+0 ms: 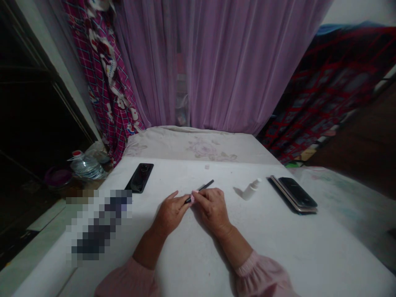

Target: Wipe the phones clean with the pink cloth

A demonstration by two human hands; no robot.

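Observation:
A slim black pen-like stick [206, 185] slants across the white tabletop between my hands. My left hand [170, 213] is closed on its near end, the index finger and thumb meeting there. With thumb and fingers pinched, my right hand [214, 209] presses a small pink piece [193, 198] against the stick close to the left fingertips. What the pink piece is made of cannot be made out. Beyond the right hand, a small white bottle [250, 190] with a narrow cap stands on the table.
On the left lies a black phone [140, 178], with a pixelated patch nearer me. At the right rests a stack of phone-like flat items [293, 194]. A tiny pale piece [207, 167] sits farther back. Purple curtains [229, 66] hang behind the table. A water bottle [86, 166] stands off its left side.

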